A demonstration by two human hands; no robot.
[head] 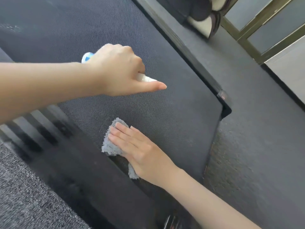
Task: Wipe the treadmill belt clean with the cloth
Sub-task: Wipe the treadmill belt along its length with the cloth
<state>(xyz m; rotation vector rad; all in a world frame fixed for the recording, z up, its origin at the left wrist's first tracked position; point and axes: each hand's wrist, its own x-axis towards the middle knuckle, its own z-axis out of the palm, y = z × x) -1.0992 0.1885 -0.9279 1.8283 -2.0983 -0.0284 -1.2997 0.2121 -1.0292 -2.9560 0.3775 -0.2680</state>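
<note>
The black textured treadmill belt (173,103) fills the middle of the head view. A small grey fluffy cloth (110,146) lies on the belt near its left side rail. My right hand (140,149) presses flat on the cloth, fingers straight and pointing up-left. My left hand (118,70) hovers above the belt farther up, closed around a white spray bottle (146,79) whose nozzle points right; a blue and white part of the bottle (86,57) shows behind the wrist. The thumb sticks out to the right.
The left side rail (79,162) with striped grip pads runs along the belt, with grey carpet (24,195) beyond it. The right rail (189,52) ends at a corner cap (225,109). A dark floor mat (257,146), a fan base (204,19) and a window frame (257,35) lie to the right.
</note>
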